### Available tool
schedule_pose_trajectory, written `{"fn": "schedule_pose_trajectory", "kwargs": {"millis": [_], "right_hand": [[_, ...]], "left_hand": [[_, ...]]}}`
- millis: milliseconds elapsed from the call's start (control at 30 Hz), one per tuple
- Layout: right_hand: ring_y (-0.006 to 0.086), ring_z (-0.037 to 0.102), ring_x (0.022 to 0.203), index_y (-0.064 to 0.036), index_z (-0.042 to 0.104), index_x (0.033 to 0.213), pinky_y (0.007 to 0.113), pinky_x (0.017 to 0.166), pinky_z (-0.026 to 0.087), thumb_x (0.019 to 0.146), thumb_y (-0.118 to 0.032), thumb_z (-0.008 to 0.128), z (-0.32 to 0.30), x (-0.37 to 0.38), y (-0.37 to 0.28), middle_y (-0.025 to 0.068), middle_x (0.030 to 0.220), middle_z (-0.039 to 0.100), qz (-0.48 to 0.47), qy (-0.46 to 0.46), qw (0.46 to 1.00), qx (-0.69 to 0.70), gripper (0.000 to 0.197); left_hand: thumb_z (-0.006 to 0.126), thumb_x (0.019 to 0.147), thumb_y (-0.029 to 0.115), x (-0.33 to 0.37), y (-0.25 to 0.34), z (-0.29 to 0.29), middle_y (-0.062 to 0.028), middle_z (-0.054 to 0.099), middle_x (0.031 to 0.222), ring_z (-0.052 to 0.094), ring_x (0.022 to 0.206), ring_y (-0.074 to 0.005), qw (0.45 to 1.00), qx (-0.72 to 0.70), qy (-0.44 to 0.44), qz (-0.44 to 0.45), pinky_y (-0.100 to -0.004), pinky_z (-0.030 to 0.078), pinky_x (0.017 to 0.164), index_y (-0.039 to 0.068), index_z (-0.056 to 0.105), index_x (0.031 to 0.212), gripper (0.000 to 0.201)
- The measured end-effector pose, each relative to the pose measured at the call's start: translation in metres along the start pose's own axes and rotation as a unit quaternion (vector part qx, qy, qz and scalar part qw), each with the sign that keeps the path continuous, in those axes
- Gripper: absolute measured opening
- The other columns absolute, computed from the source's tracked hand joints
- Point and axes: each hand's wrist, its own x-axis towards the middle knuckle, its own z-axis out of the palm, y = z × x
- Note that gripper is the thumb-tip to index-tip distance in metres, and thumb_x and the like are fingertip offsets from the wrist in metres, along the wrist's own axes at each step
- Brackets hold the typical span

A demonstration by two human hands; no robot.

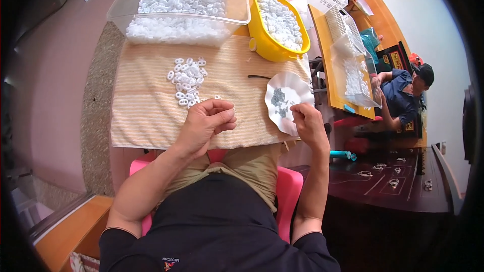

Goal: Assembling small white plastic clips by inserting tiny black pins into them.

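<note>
My left hand (205, 125) is above the near part of the striped cloth, its thumb and fingers pinched together. Whatever sits in that pinch is too small or too hidden to name. Just beyond it lies a loose pile of small white plastic pieces (187, 79), rounded and each with two holes. My right hand (311, 127) is at the right edge of a white wavy-rimmed dish (304, 89), fingers closed together, with their tips hidden from clear view. Small grey pieces (278, 97), thin and short, lie scattered in the dish.
A clear bin (242, 4) of white pieces stands at the far left of the cloth-covered table (143, 95). Beside it is a yellow tub (262, 45), also filled. A thin dark strip (258, 76) lies near the dish. At right, a person (398, 93) works beside another clear box (372, 83).
</note>
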Motion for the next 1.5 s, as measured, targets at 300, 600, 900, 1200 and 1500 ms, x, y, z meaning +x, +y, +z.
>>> {"fn": "schedule_pose_trajectory", "kwargs": {"millis": [300,600,900,1200,1500], "right_hand": [[0.0106,0.061,0.071,0.0042,0.059,0.096,0.023,0.065,0.05,0.091,-0.001,0.058,0.028,0.005,-0.03,0.0037,0.083,0.06,0.079,-0.04,0.948,0.307,0.007],[0.014,0.063,0.073,0.0031,0.061,0.099,0.028,0.069,0.054,0.09,-0.01,0.063,0.081,0.006,-0.07,0.0072,0.084,0.064,0.115,-0.104,0.798,0.582,0.016],[0.012,0.063,0.075,0.0028,0.063,0.099,0.025,0.071,0.053,0.089,-0.007,0.063,0.088,0.007,-0.073,0.0066,0.086,0.066,0.152,-0.095,0.745,0.643,0.014],[0.0116,0.06,0.082,0.0029,0.065,0.096,0.023,0.076,0.049,0.088,-0.006,0.065,0.09,0.007,-0.073,0.0073,0.095,0.065,0.129,-0.096,0.759,0.631,0.012],[0.0115,0.062,0.083,0.0025,0.064,0.096,0.025,0.077,0.051,0.089,0.0,0.062,0.091,0.008,-0.072,0.0059,0.094,0.064,0.098,-0.096,0.775,0.617,0.008]], "left_hand": [[0.065,0.087,0.005,0.001,0.0,0.001,-0.0048,0.065,0.086,0.064,0.076,-0.0112,1.0,-0.008,0.011,-0.018,-0.0257,0.056,0.073,0.002,0.063,0.099,0.013],[0.064,0.087,0.004,0.0,0.002,0.002,-0.0055,0.066,0.089,0.064,0.079,-0.0121,0.999,-0.019,0.012,-0.031,-0.0264,0.056,0.074,0.002,0.063,0.1,0.012],[0.063,0.088,0.004,0.002,-0.002,0.001,-0.007,0.066,0.092,0.064,0.08,-0.0124,0.999,-0.023,0.014,-0.042,-0.0268,0.055,0.075,0.001,0.062,0.101,0.013],[0.064,0.088,0.003,0.001,-0.002,0.002,-0.0085,0.067,0.092,0.065,0.08,-0.0132,0.998,-0.035,0.025,-0.053,-0.0263,0.056,0.074,0.0,0.062,0.101,0.014],[0.064,0.088,0.003,0.001,-0.001,0.003,-0.0093,0.067,0.091,0.066,0.079,-0.014,0.997,-0.039,0.026,-0.059,-0.0265,0.057,0.074,0.0,0.062,0.102,0.015]]}}
